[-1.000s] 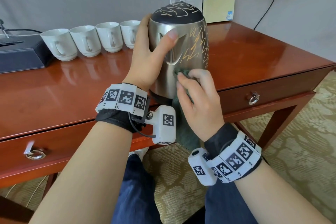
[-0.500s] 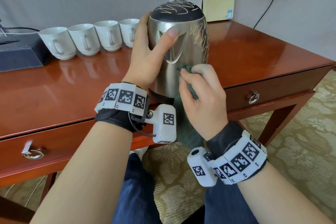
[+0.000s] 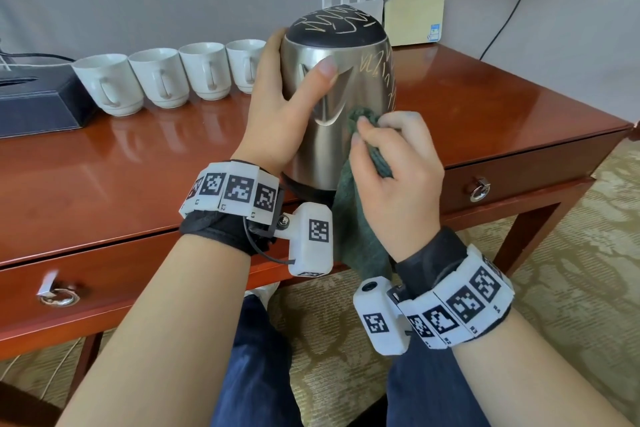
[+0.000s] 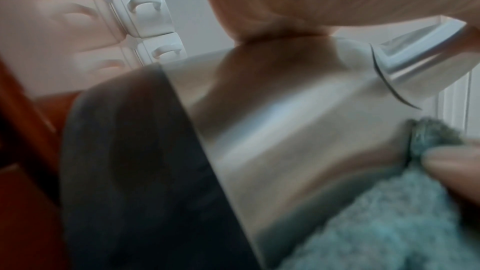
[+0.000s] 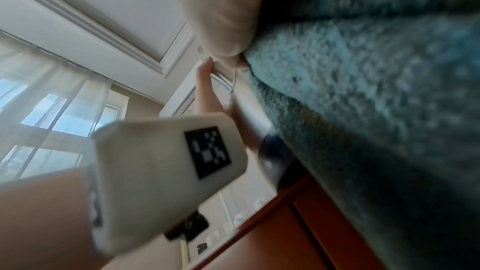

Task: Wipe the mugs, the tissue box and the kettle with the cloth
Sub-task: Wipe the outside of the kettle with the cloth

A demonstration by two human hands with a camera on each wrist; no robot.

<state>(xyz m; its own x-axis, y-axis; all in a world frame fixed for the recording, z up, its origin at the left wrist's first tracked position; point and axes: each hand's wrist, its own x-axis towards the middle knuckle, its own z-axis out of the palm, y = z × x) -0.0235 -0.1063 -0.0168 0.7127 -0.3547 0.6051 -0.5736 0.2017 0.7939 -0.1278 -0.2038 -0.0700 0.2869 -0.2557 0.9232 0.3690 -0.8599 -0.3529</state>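
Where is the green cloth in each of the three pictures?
Head view: the fuzzy green cloth hangs centre, bunched in the right hand.
Left wrist view: bottom right corner.
Right wrist view: fills the right side.
Shared landmark: the shiny steel kettle the cloth touches.

The head view looks forward and down from above onto the counter (image 3: 104, 163), taking in the kettle (image 3: 346, 135), both wrists and the floor. The left wrist view sits very close to the kettle (image 4: 298, 130), looking up along its steel wall, blurred. The right wrist view faces steeply upward toward ceiling and window, with the cloth (image 5: 363, 110) filling its right side. All three share kettle and cloth (image 3: 360, 239).
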